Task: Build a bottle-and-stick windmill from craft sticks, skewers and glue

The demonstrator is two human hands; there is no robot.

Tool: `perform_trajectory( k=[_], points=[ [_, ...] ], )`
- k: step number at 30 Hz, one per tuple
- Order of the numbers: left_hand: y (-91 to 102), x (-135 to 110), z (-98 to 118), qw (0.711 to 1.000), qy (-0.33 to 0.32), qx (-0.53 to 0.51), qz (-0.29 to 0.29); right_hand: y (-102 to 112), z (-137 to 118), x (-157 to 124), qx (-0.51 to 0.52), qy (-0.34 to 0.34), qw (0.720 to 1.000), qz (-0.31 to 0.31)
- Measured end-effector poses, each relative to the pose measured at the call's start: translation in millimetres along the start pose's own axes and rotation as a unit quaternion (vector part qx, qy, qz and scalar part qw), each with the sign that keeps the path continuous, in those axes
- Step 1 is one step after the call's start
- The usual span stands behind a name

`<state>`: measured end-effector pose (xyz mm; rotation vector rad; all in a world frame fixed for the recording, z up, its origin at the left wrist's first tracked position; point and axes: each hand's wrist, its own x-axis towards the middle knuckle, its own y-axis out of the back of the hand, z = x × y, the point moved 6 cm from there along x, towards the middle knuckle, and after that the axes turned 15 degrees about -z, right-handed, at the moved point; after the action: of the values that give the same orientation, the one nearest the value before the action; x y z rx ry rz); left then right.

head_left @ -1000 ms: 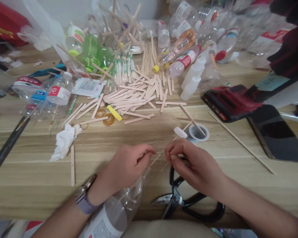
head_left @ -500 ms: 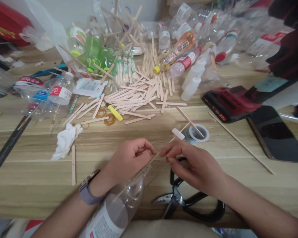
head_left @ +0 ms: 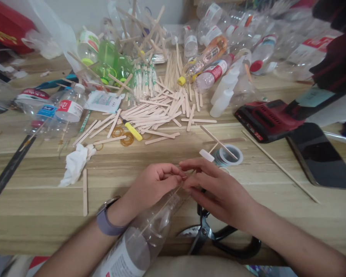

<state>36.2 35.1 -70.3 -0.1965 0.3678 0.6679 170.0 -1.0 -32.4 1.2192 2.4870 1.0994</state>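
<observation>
My left hand [head_left: 157,182], wearing a watch with a purple strap [head_left: 111,219], pinches a thin strand; wire or thread, I cannot tell. Its fingertips meet those of my right hand [head_left: 219,188], whose bent fingers close around the same spot, partly hiding it. Between the hands passes a thin wooden stick [head_left: 161,209], slanting down into a clear plastic bottle [head_left: 158,227] tilted in front of me. Beyond my right hand, a short pale craft-stick piece [head_left: 207,155] lies by a small spool [head_left: 237,154]. Black-handled scissors [head_left: 203,232] rest open under my right hand.
Many loose craft sticks [head_left: 152,115] lie ahead, with a yellow-handled tool [head_left: 133,131] and rubber bands [head_left: 127,139]. Plastic bottles [head_left: 213,73] crowd the back. A red-black power tool [head_left: 265,119] and a phone [head_left: 324,156] are at right, a crumpled tissue [head_left: 75,163] at left.
My right hand has shifted slightly left, so its fingers meet my left fingertips. My left hand and the bottle have moved a little to the right.
</observation>
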Motion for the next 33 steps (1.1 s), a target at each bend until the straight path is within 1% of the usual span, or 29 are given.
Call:
perform_trajectory(
  k=[3,5,9,13,19,24,27,30,33],
  points=[
    [-2.7,-1,-4,0.999,0.031,-0.003,-0.020,1,2,0,0.004,-0.005,1.000,0.021],
    [-4.1,-1,-6,0.999,0.039,-0.008,-0.033,3,2,-1,0.003,-0.004,0.999,0.038],
    [-4.4,0,-9,0.998,0.036,-0.013,-0.043,3,4,-2,-0.003,-0.003,0.999,0.053],
    [-4.7,0,-11,0.998,0.031,-0.019,-0.052,2,5,-2,-0.005,-0.002,0.999,0.054],
    [-3.2,-1,-13,0.999,0.035,0.005,-0.038,5,5,-2,0.003,-0.005,0.998,0.056],
    [0.1,0,-7,0.999,0.032,0.025,-0.008,8,4,-1,0.016,-0.008,0.999,0.047],
    [0.2,0,-6,0.999,0.025,0.024,-0.010,6,4,-1,0.021,-0.006,0.999,0.038],
    [0.3,1,-5,1.000,0.011,0.024,-0.009,2,6,-2,0.001,-0.010,0.999,0.035],
    [-0.3,1,-5,1.000,0.004,0.020,-0.011,-1,7,-4,-0.036,-0.006,0.998,0.046]
  ],
)
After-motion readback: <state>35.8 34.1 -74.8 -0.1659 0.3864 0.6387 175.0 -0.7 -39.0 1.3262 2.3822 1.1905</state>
